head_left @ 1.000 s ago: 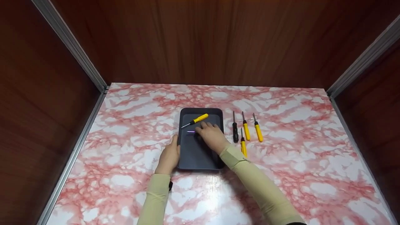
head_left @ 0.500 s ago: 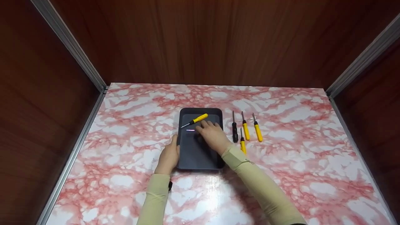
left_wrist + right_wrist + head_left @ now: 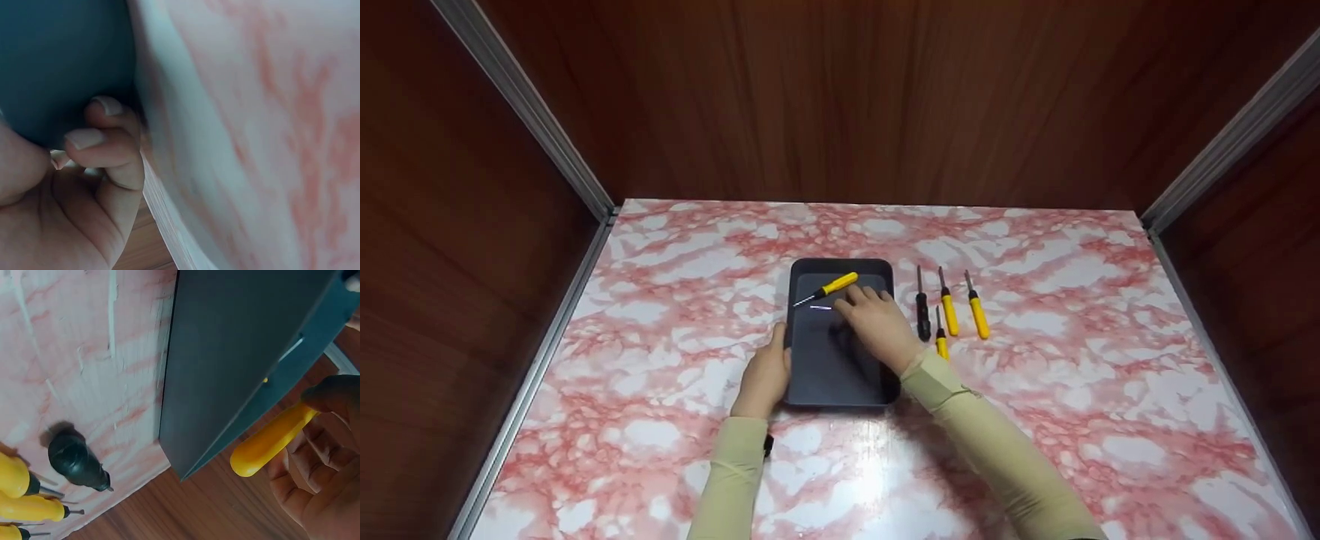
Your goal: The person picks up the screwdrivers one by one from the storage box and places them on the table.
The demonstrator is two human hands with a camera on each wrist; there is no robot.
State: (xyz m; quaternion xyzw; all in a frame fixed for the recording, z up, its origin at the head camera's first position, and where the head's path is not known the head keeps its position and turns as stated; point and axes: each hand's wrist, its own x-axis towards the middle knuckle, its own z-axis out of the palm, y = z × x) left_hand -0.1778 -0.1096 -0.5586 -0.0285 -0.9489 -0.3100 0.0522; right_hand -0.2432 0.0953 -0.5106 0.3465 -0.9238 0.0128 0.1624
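Note:
My left hand grips the left wall of a dark grey rectangular tray; the left wrist view has its fingers curled against the tray's wall. Over the tray, my right hand holds a screwdriver, its metal shaft pointing left. The right wrist view brings out its yellow handle, pinched between thumb and fingers. Another yellow-handled screwdriver lies slanted in the tray's far part, just beyond the right fingertips. Whether the held screwdriver touches the tray floor, I cannot tell.
To the right of the tray, a black screwdriver lies beside yellow ones, and a nearer yellow one partly behind the right sleeve. The red-and-white marbled table meets brown wood-grain panels at the back and sides.
My right hand has shifted slightly right and away from me with the screwdriver, whose shaft has moved a little farther up the tray. The left hand and tray hold nearly still.

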